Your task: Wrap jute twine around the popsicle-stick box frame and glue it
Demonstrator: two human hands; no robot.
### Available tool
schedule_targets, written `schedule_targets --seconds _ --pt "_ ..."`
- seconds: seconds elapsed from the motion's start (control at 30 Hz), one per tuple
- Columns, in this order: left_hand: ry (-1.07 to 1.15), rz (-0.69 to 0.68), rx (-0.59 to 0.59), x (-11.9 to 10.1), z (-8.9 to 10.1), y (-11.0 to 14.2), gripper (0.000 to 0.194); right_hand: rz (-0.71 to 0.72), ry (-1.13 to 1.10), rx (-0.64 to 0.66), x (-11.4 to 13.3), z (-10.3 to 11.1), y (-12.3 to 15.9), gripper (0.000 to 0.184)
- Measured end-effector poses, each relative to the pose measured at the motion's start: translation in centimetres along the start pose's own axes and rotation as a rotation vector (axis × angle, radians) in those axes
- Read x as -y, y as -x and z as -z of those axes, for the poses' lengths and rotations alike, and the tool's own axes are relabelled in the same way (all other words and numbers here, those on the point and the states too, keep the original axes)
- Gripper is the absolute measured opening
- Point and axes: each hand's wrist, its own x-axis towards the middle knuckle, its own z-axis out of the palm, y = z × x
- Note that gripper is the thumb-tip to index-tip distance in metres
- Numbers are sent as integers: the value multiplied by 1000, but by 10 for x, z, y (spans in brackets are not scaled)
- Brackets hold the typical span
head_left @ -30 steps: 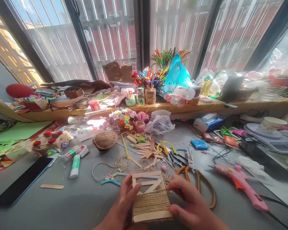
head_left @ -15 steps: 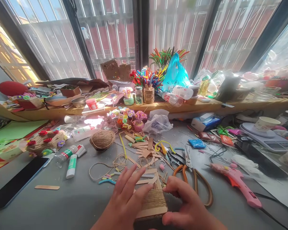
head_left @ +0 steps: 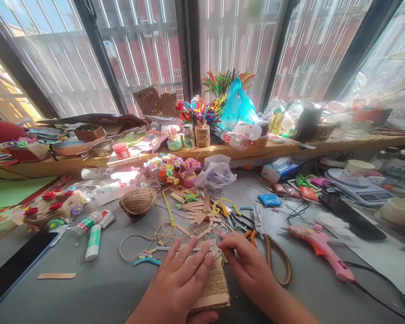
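Clasping the frame, the person's left hand lies across its face with fingers spread, while a digit shows under the lower edge. That hand has moved from the left side onto the top, covering much of the wound twine. The right hand has shifted up from the right edge to the upper right corner, its fingertips drawn narrowly together; whether they pinch a strand cannot be told. The change probably leaves the left hand steadying the frame while the right works at that corner. The frame sits low and central, between the hands, with coils on its lower part.

Just beyond lie a blue stem, loose cord and wood scraps. The scissors are beside the right hand, and the glue gun lies farther right. The ball, glue stick, wood stick and phone lie to the left.
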Motion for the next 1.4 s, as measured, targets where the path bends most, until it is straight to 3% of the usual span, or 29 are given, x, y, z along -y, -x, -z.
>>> schedule_targets --seconds 0.2,0.4,0.5,0.57,0.67,0.8,0.87,0.97,1.07,1.23,1.3,1.4 --pt "-21 -36 17 3 1 -2 69 -100 -32 -93 -4 -8 4 17" --pt "-21 -4 60 2 4 -3 76 -103 -25 -104 -7 -11 3 20" --pt "-25 -1 65 2 3 -3 81 -95 30 -139 3 -1 0 20" --pt "-38 -4 69 2 3 -3 83 -114 142 -188 10 19 0 22" --pt "-41 2 68 4 3 -4 84 -226 458 -231 11 71 12 25" --pt "-4 38 68 5 -2 -4 87 -564 969 -300 -18 155 49 36" --pt "32 50 40 5 -8 -2 88 -767 1075 -281 -38 185 69 41" --pt "75 73 -1 6 -18 2 88 -888 965 -292 -59 206 88 31" --pt "88 85 7 8 -23 5 85 -907 870 -313 -62 210 93 26" --pt "73 47 -14 10 -23 7 81 -986 554 -252 -30 208 82 50" --pt "77 28 -29 10 -19 7 78 -1023 392 -217 -10 202 74 50" --pt "113 -1 9 12 -8 3 78 -901 259 -194 16 185 61 42"
